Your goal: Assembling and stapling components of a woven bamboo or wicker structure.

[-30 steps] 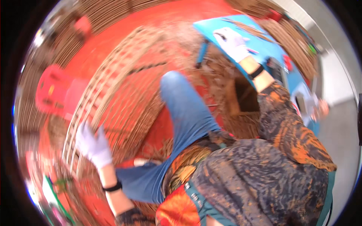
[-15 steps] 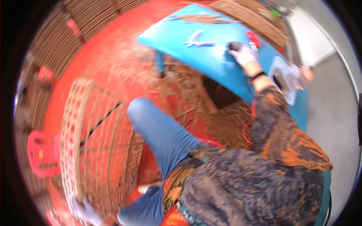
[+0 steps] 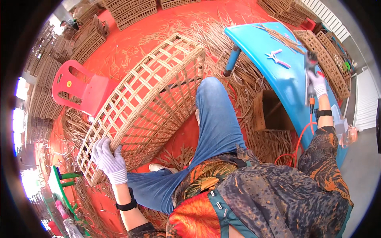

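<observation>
A large open-weave rattan basket [image 3: 137,105] lies tilted on its side, beside my knee. My left hand [image 3: 109,160], in a white striped glove, is closed around the rim at the basket's near end. Off to the right, my gloved right hand [image 3: 318,84] grips a grey and black air stapler [image 3: 310,65] over the blue table. An orange air hose [image 3: 312,115] runs from the stapler's handle end toward the floor. White and pink-handled pruning shears [image 3: 278,58] rest on the tabletop, left of the stapler.
The blue table [image 3: 258,37] carries loose rattan strips [image 3: 281,36]. Beneath it stands a cardboard box [image 3: 265,113] among strip scraps. A red chair [image 3: 81,87] is behind the basket; a green stool [image 3: 59,184] is at lower left. Stacked baskets [image 3: 131,12] line the back.
My view has swung, bringing the basket toward the middle. My right hand has brought the air stapler up, its hose now visible. My left hand is still at the basket's near end.
</observation>
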`<action>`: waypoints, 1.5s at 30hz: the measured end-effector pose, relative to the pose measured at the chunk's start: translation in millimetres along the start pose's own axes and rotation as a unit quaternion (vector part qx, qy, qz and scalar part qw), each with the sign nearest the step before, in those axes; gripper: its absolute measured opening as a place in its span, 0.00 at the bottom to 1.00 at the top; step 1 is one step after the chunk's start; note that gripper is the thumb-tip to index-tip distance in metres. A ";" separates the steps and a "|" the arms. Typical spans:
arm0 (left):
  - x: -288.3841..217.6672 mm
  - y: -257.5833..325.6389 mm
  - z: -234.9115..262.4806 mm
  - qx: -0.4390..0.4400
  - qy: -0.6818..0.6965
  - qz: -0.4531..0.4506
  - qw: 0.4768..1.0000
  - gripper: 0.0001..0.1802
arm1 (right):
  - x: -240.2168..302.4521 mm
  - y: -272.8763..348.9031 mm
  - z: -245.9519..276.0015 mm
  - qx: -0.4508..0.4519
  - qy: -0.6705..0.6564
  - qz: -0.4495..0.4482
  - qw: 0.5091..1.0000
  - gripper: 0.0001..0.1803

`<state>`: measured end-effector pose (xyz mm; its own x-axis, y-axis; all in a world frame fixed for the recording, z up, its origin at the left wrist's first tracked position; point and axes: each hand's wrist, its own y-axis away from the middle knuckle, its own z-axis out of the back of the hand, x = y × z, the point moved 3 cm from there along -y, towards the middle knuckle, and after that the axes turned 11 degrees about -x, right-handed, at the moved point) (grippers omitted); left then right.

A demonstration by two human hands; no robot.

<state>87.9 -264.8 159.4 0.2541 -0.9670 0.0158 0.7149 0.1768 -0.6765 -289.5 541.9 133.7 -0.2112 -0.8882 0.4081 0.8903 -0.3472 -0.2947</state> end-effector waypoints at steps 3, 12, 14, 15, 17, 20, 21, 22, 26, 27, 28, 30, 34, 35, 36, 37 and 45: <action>-3.8 -0.2 4.2 0.004 0.006 0.004 1.000 0.27 | 121.2 14.9 47.6 0.046 -0.390 -0.018 0.920 0.25; -8.5 -3.2 9.4 0.009 0.005 0.027 1.000 0.26 | 414.6 74.6 57.0 0.193 -0.514 0.093 0.831 0.17; -5.4 -2.1 13.1 0.023 0.010 0.036 0.999 0.26 | 459.7 99.3 55.1 0.194 -0.510 0.212 0.811 0.13; -6.7 -2.0 14.6 0.026 0.006 0.040 0.999 0.26 | 473.0 106.0 55.1 0.191 -0.494 0.271 0.804 0.12; -13.2 -6.8 13.1 0.028 0.022 0.048 0.998 0.26 | 495.7 116.9 72.3 0.287 -0.465 0.258 0.797 0.12; -16.1 -9.7 20.6 0.042 0.041 0.057 0.997 0.22 | 529.1 114.3 41.3 0.359 -0.332 0.327 0.809 0.14; -16.4 -13.5 22.4 0.042 0.070 0.072 0.994 0.20 | 539.4 116.8 37.9 0.406 -0.289 0.302 0.813 0.15; -14.8 -18.0 24.2 0.041 0.089 0.077 0.992 0.16 | 551.2 116.9 31.0 0.420 -0.261 0.325 0.806 0.16; -9.8 -36.8 27.5 0.034 0.064 0.124 0.990 0.04 | 580.7 121.6 8.4 0.415 -0.167 0.456 0.769 0.23; -8.0 -44.5 28.1 0.028 0.070 0.169 0.983 0.03 | 584.2 119.9 6.7 0.406 -0.131 0.504 0.751 0.23; -9.3 -62.0 31.7 0.016 0.048 0.130 0.990 0.03 | 584.7 121.1 6.1 0.416 -0.138 0.517 0.735 0.23; -8.1 -99.9 32.4 0.025 0.035 0.046 0.998 0.06 | 586.9 126.1 4.9 0.437 -0.115 0.514 0.729 0.23; -3.2 -140.3 -18.2 0.147 0.202 0.154 0.956 0.18 | 585.0 135.6 -3.9 0.439 -0.106 0.550 0.703 0.22; -7.7 -144.8 -34.4 0.164 0.200 0.123 0.958 0.21 | 586.0 137.5 -6.9 0.437 -0.105 0.553 0.702 0.22; -9.1 -149.7 -47.8 0.183 0.192 0.092 0.960 0.23 | 591.4 140.2 -7.9 0.427 -0.101 0.575 0.691 0.22; -5.3 -151.5 -68.0 0.209 0.207 0.099 0.951 0.25 | 596.6 142.2 -7.1 0.414 -0.096 0.597 0.680 0.22; -50.1 -143.7 -105.0 0.309 0.329 0.246 0.858 0.15 | 608.1 136.5 -2.1 0.482 -0.078 0.531 0.692 0.20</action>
<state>-96.0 -261.0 178.5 0.3474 -0.6061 -0.7155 0.8869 0.4601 0.0408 -297.3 -46.2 339.8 0.7480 -0.4191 0.5146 0.3817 0.9060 0.1831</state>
